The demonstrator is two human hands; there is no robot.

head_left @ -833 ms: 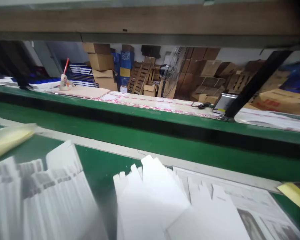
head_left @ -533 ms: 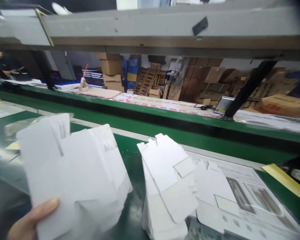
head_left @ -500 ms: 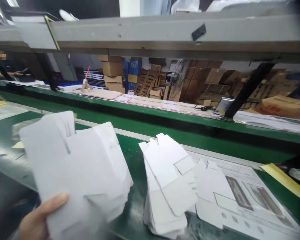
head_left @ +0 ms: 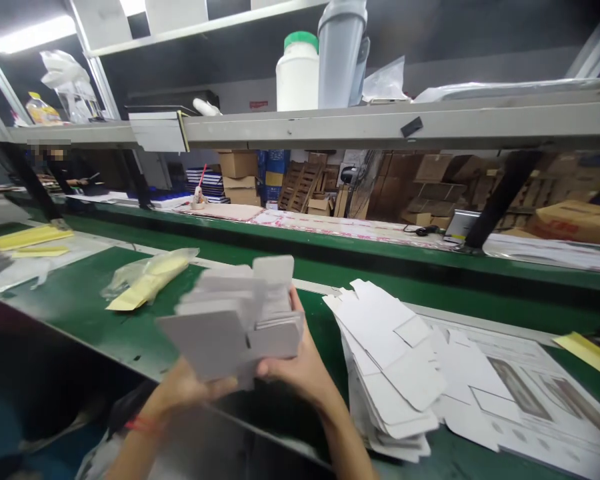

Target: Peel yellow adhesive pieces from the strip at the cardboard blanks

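Both of my hands hold one bundle of flat white die-cut cards (head_left: 235, 317) above the near edge of the green table (head_left: 75, 303). My left hand (head_left: 187, 385) grips the bundle from below on the left. My right hand (head_left: 300, 363) grips its right end, fingers curled behind it. A fanned pile of the same white cards (head_left: 390, 367) lies on the table just right of my right hand.
A printed sheet (head_left: 525, 393) lies under the pile at right. A plastic bag with yellow slips (head_left: 147, 277) lies at left, yellow sheets (head_left: 27, 239) farther left. A shelf above carries a white jar (head_left: 297, 70) and grey bottle (head_left: 341, 50). Another person (head_left: 67, 167) works at far left.
The view has tilted up, showing the shelf. The bundle moved from my left hand alone at the left to the middle, now held by both hands and squared together.
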